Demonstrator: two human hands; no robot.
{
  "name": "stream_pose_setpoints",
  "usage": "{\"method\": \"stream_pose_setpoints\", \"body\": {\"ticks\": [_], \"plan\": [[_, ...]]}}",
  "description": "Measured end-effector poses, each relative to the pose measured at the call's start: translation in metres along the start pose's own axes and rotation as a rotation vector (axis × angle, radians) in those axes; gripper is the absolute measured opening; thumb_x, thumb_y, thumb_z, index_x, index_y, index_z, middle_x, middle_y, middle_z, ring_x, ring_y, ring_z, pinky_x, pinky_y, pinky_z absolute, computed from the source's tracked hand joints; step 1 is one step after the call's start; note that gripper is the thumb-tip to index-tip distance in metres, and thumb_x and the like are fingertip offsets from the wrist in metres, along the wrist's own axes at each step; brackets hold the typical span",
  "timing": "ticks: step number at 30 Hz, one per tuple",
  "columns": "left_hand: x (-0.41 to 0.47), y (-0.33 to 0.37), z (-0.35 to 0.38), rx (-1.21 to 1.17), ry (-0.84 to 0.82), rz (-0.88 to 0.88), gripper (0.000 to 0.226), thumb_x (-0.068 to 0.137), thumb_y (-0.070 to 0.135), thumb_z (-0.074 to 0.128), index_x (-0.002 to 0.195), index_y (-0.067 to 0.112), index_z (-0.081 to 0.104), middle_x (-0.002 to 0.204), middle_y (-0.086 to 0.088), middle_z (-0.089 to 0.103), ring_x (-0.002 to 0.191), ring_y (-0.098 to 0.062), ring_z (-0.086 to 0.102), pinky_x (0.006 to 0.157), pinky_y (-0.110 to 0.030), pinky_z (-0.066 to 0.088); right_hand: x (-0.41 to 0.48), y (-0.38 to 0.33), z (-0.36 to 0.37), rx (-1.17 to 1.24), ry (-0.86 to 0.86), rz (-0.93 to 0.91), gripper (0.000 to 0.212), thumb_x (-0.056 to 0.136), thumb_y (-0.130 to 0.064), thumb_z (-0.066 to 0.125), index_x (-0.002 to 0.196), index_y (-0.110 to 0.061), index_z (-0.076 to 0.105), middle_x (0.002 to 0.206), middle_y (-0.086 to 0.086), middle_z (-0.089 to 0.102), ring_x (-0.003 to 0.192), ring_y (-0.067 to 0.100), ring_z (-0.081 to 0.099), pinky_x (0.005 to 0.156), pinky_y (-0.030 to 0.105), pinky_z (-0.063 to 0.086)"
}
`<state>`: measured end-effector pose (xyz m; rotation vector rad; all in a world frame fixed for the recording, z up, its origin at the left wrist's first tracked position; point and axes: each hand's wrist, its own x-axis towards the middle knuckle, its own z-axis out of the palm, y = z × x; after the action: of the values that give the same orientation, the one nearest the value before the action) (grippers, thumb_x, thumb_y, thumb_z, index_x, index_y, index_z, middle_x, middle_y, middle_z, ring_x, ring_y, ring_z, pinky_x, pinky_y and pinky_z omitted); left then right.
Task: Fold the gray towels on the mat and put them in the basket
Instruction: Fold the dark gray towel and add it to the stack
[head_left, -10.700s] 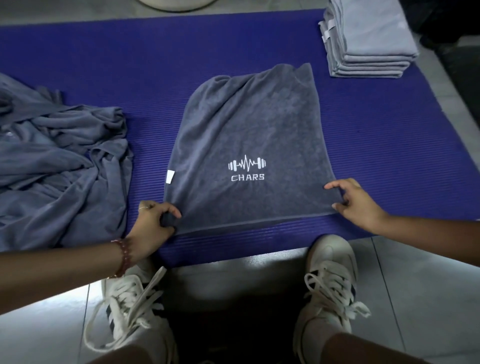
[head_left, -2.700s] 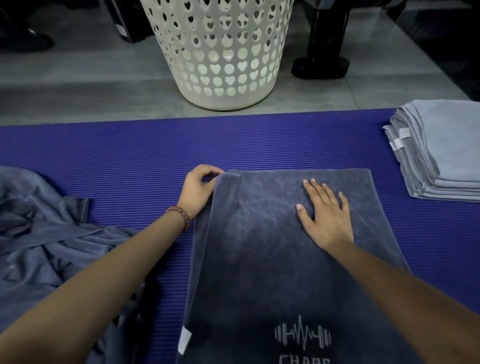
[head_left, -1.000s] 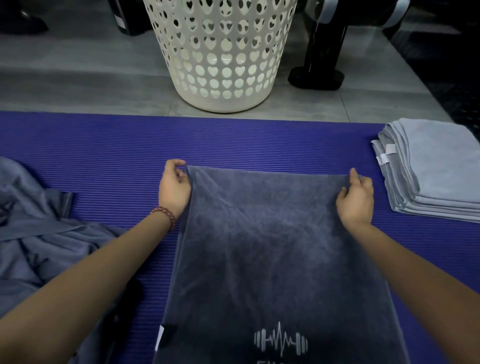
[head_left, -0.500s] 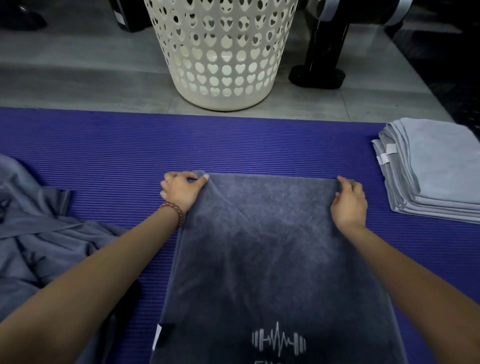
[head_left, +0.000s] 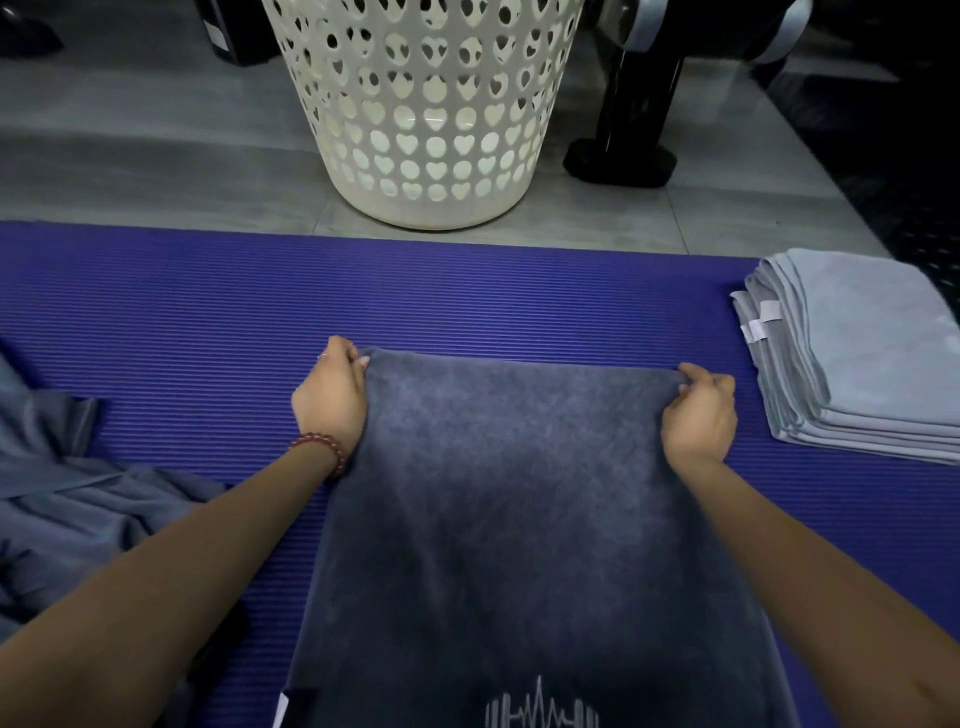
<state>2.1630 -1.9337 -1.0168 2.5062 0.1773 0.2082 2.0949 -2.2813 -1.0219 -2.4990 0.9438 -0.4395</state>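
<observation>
The dark gray towel (head_left: 519, 519) lies spread flat on the purple mat (head_left: 467, 291), on the near side of the basket (head_left: 426, 104). The left hand (head_left: 330, 400) and right hand (head_left: 701, 410) each pinch a far corner. I'd lift both together, keep that edge taut, and lay it squarely onto the near edge.

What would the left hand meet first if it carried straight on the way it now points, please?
Ahead of the left hand lies only bare mat; beyond it, probably the basket, though depth is unclear.
</observation>
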Motion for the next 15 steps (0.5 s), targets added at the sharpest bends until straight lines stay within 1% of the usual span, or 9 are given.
{"method": "stream_pose_setpoints", "body": {"ticks": [2, 5, 7, 8, 9, 10, 12, 13, 15], "plan": [[0.003, -0.001, 0.003, 0.045, 0.017, 0.018, 0.016, 0.096, 0.031, 0.041, 0.088, 0.017, 0.043, 0.073, 0.001, 0.052, 0.064, -0.020, 0.047, 0.057, -0.032, 0.029, 0.002, 0.002, 0.003, -0.002, 0.023, -0.018, 0.036, 0.095, -0.004, 0.041, 0.128, -0.010, 0.055, 0.123, 0.020, 0.047, 0.094, 0.042, 0.055, 0.091, 0.045, 0.039], [0.007, -0.001, 0.005, 0.046, 0.009, 0.014, 0.012, 0.093, 0.029, 0.050, 0.096, 0.017, 0.048, 0.089, -0.002, 0.054, 0.084, -0.022, 0.049, 0.060, -0.036, 0.035, 0.002, 0.002, 0.004, -0.001, 0.074, -0.032, 0.039, 0.091, 0.000, 0.046, 0.126, -0.013, 0.054, 0.124, 0.019, 0.042, 0.096, 0.039, 0.051, 0.085, 0.044, 0.040], [0.006, 0.001, 0.002, 0.040, 0.048, 0.070, 0.022, 0.090, 0.024, 0.056, 0.108, 0.013, 0.052, 0.111, -0.010, 0.054, 0.104, -0.028, 0.047, 0.076, -0.043, 0.041, 0.001, -0.002, 0.000, -0.047, 0.116, 0.018, 0.039, 0.088, -0.002, 0.054, 0.125, -0.012, 0.051, 0.131, 0.020, 0.037, 0.110, 0.038, 0.046, 0.088, 0.046, 0.039], [0.004, 0.004, 0.001, 0.070, 0.063, 0.171, 0.027, 0.091, 0.022, 0.055, 0.114, 0.011, 0.053, 0.120, -0.012, 0.052, 0.112, -0.030, 0.046, 0.086, -0.045, 0.040, -0.002, -0.004, -0.001, -0.098, 0.124, -0.034, 0.038, 0.087, -0.006, 0.057, 0.124, -0.011, 0.051, 0.133, 0.021, 0.037, 0.117, 0.039, 0.043, 0.093, 0.048, 0.036], [-0.001, 0.006, 0.000, 0.105, 0.044, 0.327, 0.030, 0.092, 0.024, 0.051, 0.118, 0.011, 0.055, 0.126, -0.012, 0.052, 0.117, -0.031, 0.046, 0.091, -0.046, 0.037, -0.010, -0.006, -0.002, -0.152, 0.102, -0.193, 0.037, 0.087, -0.011, 0.057, 0.124, -0.010, 0.052, 0.135, 0.020, 0.040, 0.122, 0.038, 0.041, 0.099, 0.049, 0.032], [-0.009, 0.007, 0.001, 0.149, -0.020, 0.509, 0.034, 0.093, 0.029, 0.045, 0.121, 0.013, 0.056, 0.130, -0.010, 0.052, 0.121, -0.030, 0.047, 0.095, -0.046, 0.035, -0.021, -0.005, 0.000, -0.199, 0.030, -0.439, 0.038, 0.088, -0.019, 0.053, 0.125, -0.010, 0.053, 0.135, 0.019, 0.044, 0.125, 0.036, 0.041, 0.103, 0.049, 0.029], [-0.028, 0.002, 0.006, 0.274, -0.233, 0.780, 0.051, 0.096, 0.046, 0.026, 0.132, 0.020, 0.051, 0.142, -0.005, 0.046, 0.132, -0.025, 0.041, 0.105, -0.044, 0.028, -0.046, 0.001, 0.003, -0.255, -0.219, -0.864, 0.052, 0.092, -0.040, 0.038, 0.136, -0.015, 0.047, 0.144, 0.010, 0.042, 0.134, 0.030, 0.035, 0.111, 0.043, 0.020], [-0.035, -0.004, 0.007, 0.342, -0.327, 0.821, 0.061, 0.095, 0.055, 0.016, 0.139, 0.023, 0.044, 0.149, -0.002, 0.038, 0.138, -0.025, 0.033, 0.110, -0.046, 0.023, -0.053, 0.005, 0.000, -0.283, -0.351, -0.934, 0.060, 0.093, -0.052, 0.029, 0.144, -0.021, 0.038, 0.152, 0.002, 0.033, 0.139, 0.027, 0.028, 0.115, 0.038, 0.014], [-0.035, -0.021, 0.009, 0.438, -0.404, 0.764, 0.070, 0.090, 0.065, 0.004, 0.147, 0.031, 0.025, 0.155, 0.003, 0.023, 0.144, -0.027, 0.017, 0.113, -0.055, 0.013, -0.049, 0.017, -0.004, -0.317, -0.482, -0.880, 0.071, 0.088, -0.068, 0.004, 0.149, -0.032, 0.013, 0.155, -0.009, 0.008, 0.145, 0.023, 0.011, 0.116, 0.034, 0.001]]}}
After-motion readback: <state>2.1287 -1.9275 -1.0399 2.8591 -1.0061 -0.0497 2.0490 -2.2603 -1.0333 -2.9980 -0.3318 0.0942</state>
